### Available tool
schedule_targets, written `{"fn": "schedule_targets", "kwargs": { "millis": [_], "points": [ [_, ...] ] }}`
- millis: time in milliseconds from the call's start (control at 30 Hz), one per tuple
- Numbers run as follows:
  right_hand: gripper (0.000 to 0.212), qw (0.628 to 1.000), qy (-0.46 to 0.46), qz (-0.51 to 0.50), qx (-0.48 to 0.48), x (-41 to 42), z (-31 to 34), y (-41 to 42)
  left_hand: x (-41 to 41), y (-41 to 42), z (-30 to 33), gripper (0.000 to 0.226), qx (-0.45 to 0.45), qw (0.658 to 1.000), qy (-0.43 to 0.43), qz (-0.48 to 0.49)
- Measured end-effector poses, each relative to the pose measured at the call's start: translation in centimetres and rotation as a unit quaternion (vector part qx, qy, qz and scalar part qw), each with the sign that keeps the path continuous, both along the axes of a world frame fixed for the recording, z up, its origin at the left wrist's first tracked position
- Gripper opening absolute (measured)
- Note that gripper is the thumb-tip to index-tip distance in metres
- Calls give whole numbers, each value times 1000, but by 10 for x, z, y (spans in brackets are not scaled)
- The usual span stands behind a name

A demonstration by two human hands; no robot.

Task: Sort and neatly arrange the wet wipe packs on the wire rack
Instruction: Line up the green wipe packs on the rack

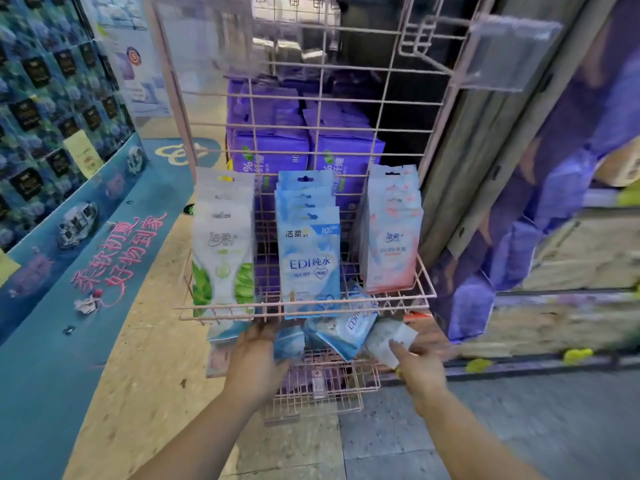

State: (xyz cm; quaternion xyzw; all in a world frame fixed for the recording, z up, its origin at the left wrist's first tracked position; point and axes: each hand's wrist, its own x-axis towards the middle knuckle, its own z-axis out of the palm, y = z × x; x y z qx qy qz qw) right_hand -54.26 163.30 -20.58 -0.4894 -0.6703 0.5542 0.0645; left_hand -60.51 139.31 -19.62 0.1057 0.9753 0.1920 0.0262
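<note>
Shop aisle, centre frame: pink wire rack (426, 292) with hanging wet wipe packs (308, 258). Left hand (256, 358) grips a blue pack (289, 342); right hand (420, 367) fingers pinch a white pack (388, 337).

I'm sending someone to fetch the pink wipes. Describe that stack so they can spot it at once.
Find the pink wire rack and look at its upper shelf, where three stacks of wet wipe packs hang side by side. The pink-and-white stack is the one furthest right, by the rack's right edge. Its neighbours are the blue EDI stack in the middle and the green leaf stack on the left.
</note>
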Motion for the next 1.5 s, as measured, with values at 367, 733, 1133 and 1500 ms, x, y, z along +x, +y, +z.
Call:
{"fn": "schedule_targets", "kwargs": {
  "millis": [367, 733, 1133, 1500],
  "points": [
    [18, 964, 128, 213, 97, 43, 42, 14, 26, 47, 1, 63, 100, 993, -20, -56],
    [21, 848, 243, 462, 91, 23, 157, -52, 50, -1, 110, 45, 434, 872, -219, -58],
    [29, 842, 146, 440, 277, -65, 165, -169, -34, -79, 144, 46, 105, 990, 58, 77],
    [59, 899, 77, 408, 139, -99, 158, -192, -63, -96, 128, 77, 172, 985, -10, -2]
  ]
}}
